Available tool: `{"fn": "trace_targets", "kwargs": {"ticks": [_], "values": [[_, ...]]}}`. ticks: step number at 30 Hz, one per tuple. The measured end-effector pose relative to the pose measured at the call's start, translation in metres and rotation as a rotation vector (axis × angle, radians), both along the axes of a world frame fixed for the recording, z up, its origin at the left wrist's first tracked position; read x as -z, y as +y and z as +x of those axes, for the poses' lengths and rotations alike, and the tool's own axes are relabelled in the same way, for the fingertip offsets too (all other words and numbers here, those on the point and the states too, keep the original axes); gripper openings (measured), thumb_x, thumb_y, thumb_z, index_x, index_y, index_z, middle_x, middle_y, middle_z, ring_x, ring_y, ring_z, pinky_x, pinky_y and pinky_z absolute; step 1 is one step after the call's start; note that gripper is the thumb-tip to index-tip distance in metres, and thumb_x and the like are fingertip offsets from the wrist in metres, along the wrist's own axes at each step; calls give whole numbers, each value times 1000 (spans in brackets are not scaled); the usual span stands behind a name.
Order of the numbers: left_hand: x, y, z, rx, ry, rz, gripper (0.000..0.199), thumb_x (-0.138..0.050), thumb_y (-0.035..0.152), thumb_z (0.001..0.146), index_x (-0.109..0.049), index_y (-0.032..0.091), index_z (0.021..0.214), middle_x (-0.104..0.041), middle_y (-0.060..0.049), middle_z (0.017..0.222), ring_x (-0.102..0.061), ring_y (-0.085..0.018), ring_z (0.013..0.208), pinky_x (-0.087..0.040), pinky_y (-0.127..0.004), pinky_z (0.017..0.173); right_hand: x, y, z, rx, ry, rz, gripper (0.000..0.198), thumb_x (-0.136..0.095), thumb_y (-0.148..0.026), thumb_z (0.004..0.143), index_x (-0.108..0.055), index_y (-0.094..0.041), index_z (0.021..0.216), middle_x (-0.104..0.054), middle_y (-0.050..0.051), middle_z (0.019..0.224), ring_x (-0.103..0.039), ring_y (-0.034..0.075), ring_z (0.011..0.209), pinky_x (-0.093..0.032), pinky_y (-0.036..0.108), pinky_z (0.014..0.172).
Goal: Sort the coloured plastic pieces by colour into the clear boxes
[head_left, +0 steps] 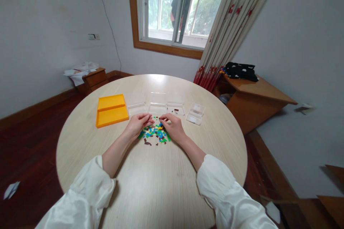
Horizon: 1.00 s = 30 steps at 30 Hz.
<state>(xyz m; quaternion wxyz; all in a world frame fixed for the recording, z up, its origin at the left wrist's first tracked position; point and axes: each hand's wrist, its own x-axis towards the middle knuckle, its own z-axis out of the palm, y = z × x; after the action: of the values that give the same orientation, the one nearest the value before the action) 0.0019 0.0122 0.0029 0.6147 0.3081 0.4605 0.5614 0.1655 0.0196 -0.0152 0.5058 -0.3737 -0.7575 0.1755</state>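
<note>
A loose pile of small building bricks [152, 134] in blue, green, yellow and brown lies on the round table between my hands. My left hand [136, 125] is over the pile's left edge, thumb and fingers pinched together. On the other side my right hand [173, 126] is also closed in a pinch, with a dark speck at its fingertips. Whatever either pinch holds is too small to name. Just beyond the hands stand open clear plastic boxes; the right-hand box [180, 110] of the row has a few brown bricks in it.
An open yellow case [112, 111] lies on the table [158, 186] at the left. A smaller clear box [194, 118] stands at the right. Beyond the table are a wooden cabinet [245, 114] with dark cloth on top, a curtain [236, 18] and a window.
</note>
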Motion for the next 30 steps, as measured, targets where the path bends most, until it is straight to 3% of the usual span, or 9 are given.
{"fn": "trace_targets", "kwargs": {"ticks": [9,18,30], "values": [[1,-3,1,37,15,24,13,-72,8,65,-60,9,68,-69,-9,65,-67,-13,63,-54,-24,68,0,-3,-3,-17,33,20,13,-55,-18,80,-68,-19,80,-69,3,79,-62,16,72,-51,30,71],[4,-3,0,62,-3,76,28,-83,19,48,-61,11,64,-67,-4,60,-65,-13,60,-54,-28,70,0,-4,-5,-49,43,58,15,-54,-15,81,-68,-18,81,-69,5,81,-64,16,76,-51,29,73],[-1,-7,5,97,-46,39,34,-85,21,43,-66,11,69,-68,-3,61,-64,-13,58,-53,-27,69,0,-6,-8,-83,33,64,17,-52,-13,80,-67,-21,83,-69,4,85,-64,17,82,-52,32,78]]}}
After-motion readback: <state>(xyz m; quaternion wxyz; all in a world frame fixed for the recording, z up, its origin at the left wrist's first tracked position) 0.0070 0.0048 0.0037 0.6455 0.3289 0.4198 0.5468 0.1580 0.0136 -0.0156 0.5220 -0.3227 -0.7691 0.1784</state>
